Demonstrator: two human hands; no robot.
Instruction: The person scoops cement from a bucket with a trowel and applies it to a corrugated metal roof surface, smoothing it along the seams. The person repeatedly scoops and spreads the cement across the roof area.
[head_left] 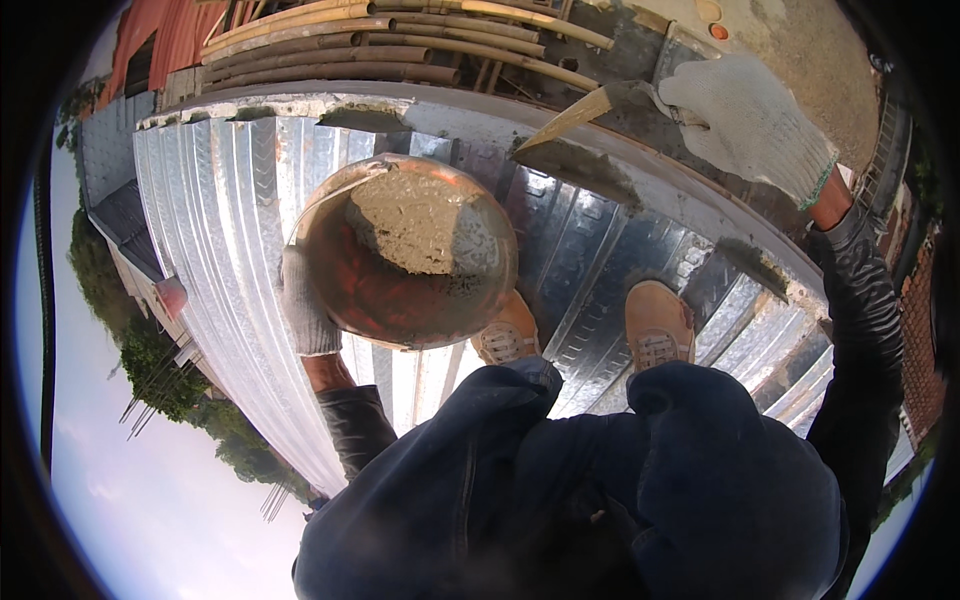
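My left hand (pixel 308 308), in a grey knit glove, is closed on the left side of a worn reddish bucket (pixel 365 300); the bucket hides some of its fingers. Wet grey-brown mortar (pixel 410 222) lies inside the tilted bucket, and a thin wire handle runs along its upper left. Over at the upper right, my gloved right hand (pixel 745 125) grips a trowel (pixel 565 122). Its blade is smeared with mortar, and the tip points left and down at the edge of a concrete ledge (pixel 690 180). Fresh dark mortar (pixel 580 170) sits against that ledge just under the blade.
I stand on ribbed shiny metal roofing sheets (pixel 220 200), both shoes (pixel 660 325) below the ledge. Beyond the ledge lie several bamboo poles (pixel 330 55) and a lower concrete surface (pixel 800 40). Past the left roof edge show trees (pixel 160 370) and open sky.
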